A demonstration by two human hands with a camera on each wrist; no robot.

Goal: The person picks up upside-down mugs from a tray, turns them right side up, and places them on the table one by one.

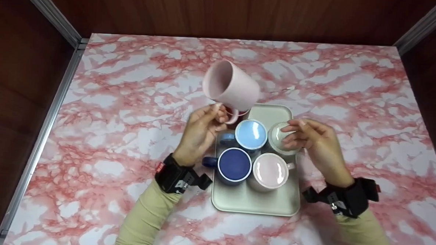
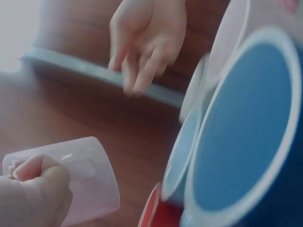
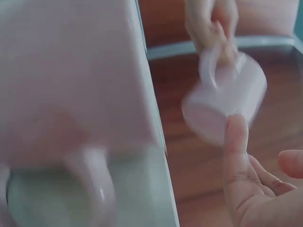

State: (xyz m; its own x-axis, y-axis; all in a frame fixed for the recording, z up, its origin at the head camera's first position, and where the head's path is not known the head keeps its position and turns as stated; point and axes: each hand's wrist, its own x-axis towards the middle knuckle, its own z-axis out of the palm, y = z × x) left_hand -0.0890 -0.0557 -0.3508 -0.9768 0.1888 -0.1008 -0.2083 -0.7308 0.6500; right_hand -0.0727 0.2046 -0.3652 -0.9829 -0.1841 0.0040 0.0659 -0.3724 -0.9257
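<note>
My left hand grips a pink mug by its handle. This mug is held tilted above the far end of a cream tray, its hollow mouth facing up and left. My right hand holds nothing; its fingers reach over a pale mug and stand apart from it in the left wrist view. Also on the tray are a light blue mug, a dark blue mug and a second pink mug, apparently upside down. A red mug is mostly hidden under the held one.
The tray lies on a table with a red and white marbled top. Dark wooden panels rise behind and at both sides, with metal strips along the corners and left edge. The tray mugs stand close together.
</note>
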